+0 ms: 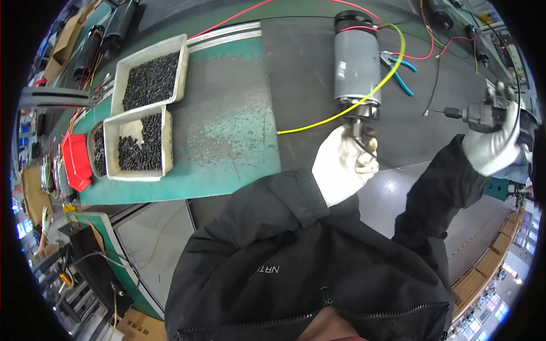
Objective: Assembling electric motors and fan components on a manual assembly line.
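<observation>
A black jacket (307, 267) is nearest. The motor (356, 62) end is pinched by the left hand (344, 165); the power screwdriver (483, 113) is gripped by the right hand (495, 145). Loose wires (341, 113) could get snagged.

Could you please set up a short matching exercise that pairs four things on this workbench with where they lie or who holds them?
Things:
1. grey cylindrical motor
2. power screwdriver
3. pliers with teal handles
4. white trays of small black parts

Places:
A. held in the right hand
B. on the green bench surface, far to the person's left
C. on the dark mat, its near end at the left hand
D. on the dark mat, just right of the motor

Pairs: 1-C, 2-A, 3-D, 4-B
</observation>
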Available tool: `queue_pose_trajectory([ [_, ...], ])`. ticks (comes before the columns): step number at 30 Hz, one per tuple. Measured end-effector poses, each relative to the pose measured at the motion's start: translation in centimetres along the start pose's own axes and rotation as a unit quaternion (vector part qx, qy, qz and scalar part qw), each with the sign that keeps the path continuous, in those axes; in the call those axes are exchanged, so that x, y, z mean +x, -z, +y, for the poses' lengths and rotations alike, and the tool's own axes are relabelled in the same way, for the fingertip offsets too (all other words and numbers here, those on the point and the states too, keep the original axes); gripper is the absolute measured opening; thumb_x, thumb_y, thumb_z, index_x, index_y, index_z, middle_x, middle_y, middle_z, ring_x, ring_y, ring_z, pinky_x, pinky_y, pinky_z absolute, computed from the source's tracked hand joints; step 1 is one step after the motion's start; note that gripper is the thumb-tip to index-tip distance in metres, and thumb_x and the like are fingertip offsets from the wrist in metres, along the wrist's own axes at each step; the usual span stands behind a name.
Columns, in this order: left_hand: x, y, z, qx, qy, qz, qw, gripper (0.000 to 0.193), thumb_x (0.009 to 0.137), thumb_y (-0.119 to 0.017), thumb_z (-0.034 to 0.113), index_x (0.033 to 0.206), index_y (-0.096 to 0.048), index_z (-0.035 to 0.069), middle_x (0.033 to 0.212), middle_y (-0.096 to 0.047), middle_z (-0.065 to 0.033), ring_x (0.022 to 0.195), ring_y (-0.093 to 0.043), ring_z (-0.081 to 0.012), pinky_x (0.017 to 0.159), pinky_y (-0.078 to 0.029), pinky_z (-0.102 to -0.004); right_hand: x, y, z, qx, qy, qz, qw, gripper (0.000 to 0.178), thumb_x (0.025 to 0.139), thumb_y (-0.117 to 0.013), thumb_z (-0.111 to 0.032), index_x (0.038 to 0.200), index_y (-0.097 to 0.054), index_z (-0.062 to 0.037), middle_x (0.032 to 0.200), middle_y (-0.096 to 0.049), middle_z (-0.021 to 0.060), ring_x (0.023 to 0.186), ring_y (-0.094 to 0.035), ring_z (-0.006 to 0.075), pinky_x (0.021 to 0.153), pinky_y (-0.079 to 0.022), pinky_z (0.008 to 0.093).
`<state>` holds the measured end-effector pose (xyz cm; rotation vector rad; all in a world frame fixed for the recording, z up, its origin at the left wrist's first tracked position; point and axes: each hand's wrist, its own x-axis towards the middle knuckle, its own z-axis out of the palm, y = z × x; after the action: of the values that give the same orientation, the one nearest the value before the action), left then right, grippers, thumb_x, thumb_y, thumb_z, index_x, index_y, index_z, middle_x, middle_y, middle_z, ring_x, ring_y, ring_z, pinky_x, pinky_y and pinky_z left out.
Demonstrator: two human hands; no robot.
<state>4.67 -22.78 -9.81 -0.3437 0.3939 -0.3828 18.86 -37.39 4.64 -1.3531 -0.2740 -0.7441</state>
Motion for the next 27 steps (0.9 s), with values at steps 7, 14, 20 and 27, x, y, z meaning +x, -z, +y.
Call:
queue_pose_trajectory([
  [7, 0.0, -0.8, 0.5, 0.022, 0.006, 0.072, 0.997, 0.054, 0.096, -0.032, 0.045, 0.096, -0.059, -0.001, 0.074, -0.060, -0.0161, 0.044, -0.039, -0.0188, 0.044, -0.034, -0.0306, 2.2, 6.3, 7.8, -0.453, 0.277, -0.069, 0.844, 0.040, 0.083, -0.074, -0.013, 0.115, -0.060, 0.0058, 0.109, -0.066, 0.0151, 0.104, -0.062, 0.0253, 0.095, -0.046, 0.0362],
  [14, -3.4, 3.2, 1.6, 0.155, 0.025, -0.031, 0.987, 0.047, 0.100, -0.047, 0.042, 0.115, -0.054, -0.002, 0.093, -0.063, -0.0111, 0.059, -0.057, -0.0124, 0.053, -0.048, -0.0246, -1.8, 2.1, 16.4, -0.476, 0.132, -0.505, 0.708, 0.054, 0.092, -0.061, -0.022, 0.142, -0.046, -0.0100, 0.137, -0.048, 0.0244, 0.127, -0.046, 0.0396, 0.107, -0.036, 0.0453],
  [20, -22.7, -7.3, 7.6, 0.747, 0.014, 0.116, 0.655, 0.029, 0.101, -0.051, 0.022, 0.120, -0.061, 0.002, 0.105, -0.067, -0.0100, 0.078, -0.060, -0.0146, 0.072, -0.049, -0.0296, -0.3, 6.4, 21.1, -0.459, 0.155, -0.403, 0.777, 0.032, 0.098, -0.056, -0.016, 0.124, -0.054, 0.0013, 0.117, -0.056, 0.0192, 0.112, -0.055, 0.0328, 0.098, -0.042, 0.0383],
  [27, -38.0, -8.5, 25.3, 0.722, -0.401, 0.563, -0.038, 0.028, 0.088, -0.062, 0.021, 0.108, -0.067, 0.001, 0.101, -0.070, -0.0182, 0.098, -0.068, -0.0276, 0.085, -0.051, -0.0346, 1.1, 8.1, 23.5, -0.204, -0.178, -0.260, 0.927, 0.032, 0.103, -0.049, -0.024, 0.122, -0.053, 0.0011, 0.097, -0.058, 0.0010, 0.073, -0.048, 0.0057, 0.066, -0.040, 0.0213],
])
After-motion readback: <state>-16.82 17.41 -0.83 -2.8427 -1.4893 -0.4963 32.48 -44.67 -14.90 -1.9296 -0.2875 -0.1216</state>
